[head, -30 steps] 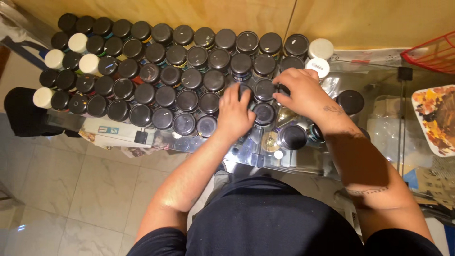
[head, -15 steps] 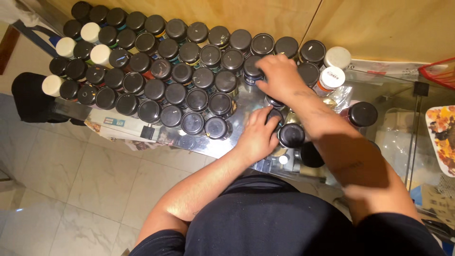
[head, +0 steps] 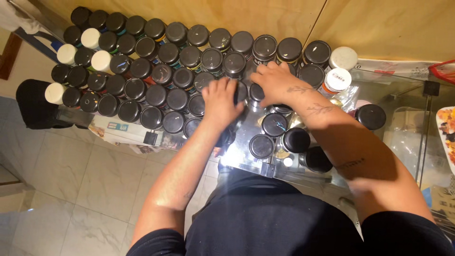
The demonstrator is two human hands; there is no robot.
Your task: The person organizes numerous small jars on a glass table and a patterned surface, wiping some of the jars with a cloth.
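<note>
Several rows of black-lidded jars (head: 156, 71) stand packed together on a glass table (head: 403, 90). My left hand (head: 219, 102) lies over the right end of the front rows, fingers curled on a black-lidded jar (head: 241, 92). My right hand (head: 277, 83) reaches in from the right and grips the neighbouring black-lidded jar (head: 257, 93) from above. The two hands almost touch. Several loose black-lidded jars (head: 261, 146) stand apart nearer to me.
A few white-lidded jars (head: 102, 60) sit among the rows at the left, and two more (head: 337, 79) at the right end. A wooden wall (head: 388, 23) backs the table. A stained plate (head: 448, 137) is at the right edge, with tiled floor (head: 71, 189) below.
My left hand has moved up from the loose jars at the front edge to the rows. My right hand has shifted slightly toward it, so both now meet at adjacent jars.
</note>
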